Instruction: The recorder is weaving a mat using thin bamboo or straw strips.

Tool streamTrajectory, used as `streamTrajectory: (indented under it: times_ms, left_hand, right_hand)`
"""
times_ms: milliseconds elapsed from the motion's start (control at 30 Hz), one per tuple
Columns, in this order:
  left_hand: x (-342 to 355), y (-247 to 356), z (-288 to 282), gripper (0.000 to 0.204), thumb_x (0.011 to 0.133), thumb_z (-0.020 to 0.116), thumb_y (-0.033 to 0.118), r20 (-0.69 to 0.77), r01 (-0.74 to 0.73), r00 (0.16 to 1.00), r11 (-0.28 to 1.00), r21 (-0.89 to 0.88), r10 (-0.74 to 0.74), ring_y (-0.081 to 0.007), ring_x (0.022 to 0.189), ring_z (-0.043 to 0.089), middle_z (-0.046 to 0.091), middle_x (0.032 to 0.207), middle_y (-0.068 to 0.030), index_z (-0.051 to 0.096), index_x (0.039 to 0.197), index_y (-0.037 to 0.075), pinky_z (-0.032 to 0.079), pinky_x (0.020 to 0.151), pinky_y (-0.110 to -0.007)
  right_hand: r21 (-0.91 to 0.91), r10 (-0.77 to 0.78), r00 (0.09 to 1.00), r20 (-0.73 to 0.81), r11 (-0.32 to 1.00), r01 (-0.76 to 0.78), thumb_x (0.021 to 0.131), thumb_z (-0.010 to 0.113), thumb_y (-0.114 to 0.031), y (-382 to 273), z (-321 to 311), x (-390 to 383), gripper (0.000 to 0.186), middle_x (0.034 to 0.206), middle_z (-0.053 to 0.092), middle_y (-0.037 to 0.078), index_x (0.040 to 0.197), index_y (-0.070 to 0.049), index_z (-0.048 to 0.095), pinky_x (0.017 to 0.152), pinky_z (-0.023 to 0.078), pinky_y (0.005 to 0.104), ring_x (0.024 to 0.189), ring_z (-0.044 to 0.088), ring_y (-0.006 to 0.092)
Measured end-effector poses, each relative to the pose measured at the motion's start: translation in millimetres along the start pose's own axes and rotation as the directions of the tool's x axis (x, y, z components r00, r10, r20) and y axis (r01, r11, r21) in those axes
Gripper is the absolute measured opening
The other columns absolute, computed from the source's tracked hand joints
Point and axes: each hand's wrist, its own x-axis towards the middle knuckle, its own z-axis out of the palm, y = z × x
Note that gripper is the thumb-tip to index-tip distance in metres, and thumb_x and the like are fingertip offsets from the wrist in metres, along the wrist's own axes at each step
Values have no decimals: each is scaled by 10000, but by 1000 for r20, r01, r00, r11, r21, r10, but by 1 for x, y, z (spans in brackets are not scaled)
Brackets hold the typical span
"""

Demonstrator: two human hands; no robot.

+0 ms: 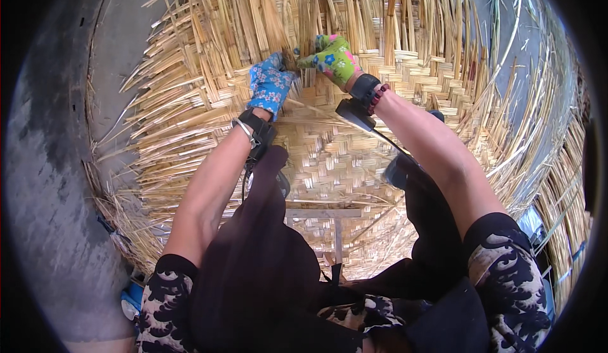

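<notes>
A large mat (pixel 332 153) of flat, straw-coloured reed strips lies under me, its middle tightly woven. Unwoven reed strips (pixel 253 20) fan out from its far edge. My left hand (pixel 271 86), in a blue flowered glove, is closed around reed strips at the border of the weave. Close to its right, my right hand (pixel 337 62), in a green flowered glove, has its fingers curled on strips at the same border. The exact strips in each grip are partly hidden by the gloves. Both wrists carry dark straps with small devices.
Loose strip ends (pixel 149 144) stick out along the mat's left side. Grey concrete floor (pixel 57 214) lies beyond. A bundle of reeds (pixel 563 195) rests at the far right. Between my legs is a wooden bar (pixel 323 214) joined to another piece. My shoes stand on the mat.
</notes>
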Motion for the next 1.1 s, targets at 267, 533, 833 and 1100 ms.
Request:
streamTrajectory:
  times_ms: [267, 533, 833, 1100]
  left_hand:
    - [-10, 9, -4, 351, 607, 680, 205, -9, -139, 989, 930, 341, 151, -317, 736, 597, 614, 752, -170, 592, 878, 0, 473, 647, -352]
    - [-20, 10, -8, 365, 642, 637, 210, 65, -34, 998, 954, 297, 15, -324, 786, 601, 620, 829, -184, 593, 952, 22, 481, 684, -366]
    - [-38, -4, -12, 341, 648, 706, 209, -123, -136, 982, 988, 74, 144, -259, 796, 593, 622, 804, -129, 588, 915, 32, 464, 689, -347]
    - [-64, -39, -49, 175, 720, 674, 135, -5, 39, 999, 992, 122, -39, -153, 710, 589, 629, 785, -80, 597, 822, 16, 466, 669, -266]
  right_hand:
    - [329, 166, 984, 67, 927, -179, 634, 654, -90, -11, -3, 5, 137, 664, 530, 108, 769, -88, 638, 554, 402, 359, 634, 514, 293]
    - [294, 226, 969, 104, 923, -247, 628, 684, -180, -26, -14, 13, 247, 724, 605, 165, 808, -23, 621, 564, 436, 369, 613, 558, 290]
    - [375, 318, 947, -41, 883, -281, 663, 644, -169, -17, 11, 7, 360, 824, 625, 132, 993, -37, 588, 614, 468, 305, 716, 597, 212]
    - [182, 211, 977, 43, 960, -215, 726, 570, 37, -38, 3, -57, 383, 1003, 590, 54, 1085, -94, 543, 748, 463, 248, 866, 560, 131]
